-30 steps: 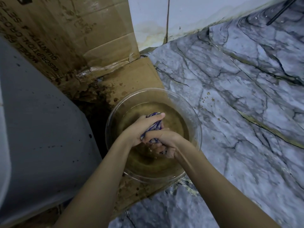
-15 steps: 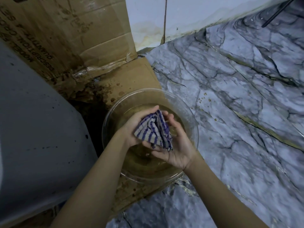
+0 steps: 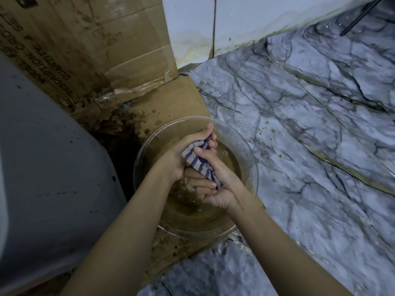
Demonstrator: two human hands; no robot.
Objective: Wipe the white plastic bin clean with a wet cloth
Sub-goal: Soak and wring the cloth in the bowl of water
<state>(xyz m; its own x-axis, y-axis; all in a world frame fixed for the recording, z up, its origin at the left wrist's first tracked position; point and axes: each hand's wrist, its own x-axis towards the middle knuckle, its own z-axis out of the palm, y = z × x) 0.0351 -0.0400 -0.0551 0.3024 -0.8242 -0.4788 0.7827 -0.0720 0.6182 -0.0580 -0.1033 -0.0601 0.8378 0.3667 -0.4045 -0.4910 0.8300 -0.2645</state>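
Note:
A purple-and-white striped cloth (image 3: 197,162) is bunched into a roll between both my hands, over a clear glass bowl (image 3: 248,159) of brownish water. My left hand (image 3: 181,152) grips the cloth's upper end with fingers curled round it. My right hand (image 3: 218,186) grips the lower end, thumb along the cloth. The white plastic bin (image 3: 49,178) fills the left side, its wall speckled with dark spots. Only part of the bin shows.
The bowl stands on a stained flat piece of cardboard (image 3: 171,103). A cardboard box (image 3: 96,43) stands behind against a white wall (image 3: 245,20). Grey marbled floor (image 3: 310,135) spreads to the right. A dark rod (image 3: 361,13) leans at the top right.
Half a second ago the cloth lay spread open across my hands. Both hands have now closed round it and bunched it into a tight roll above the water.

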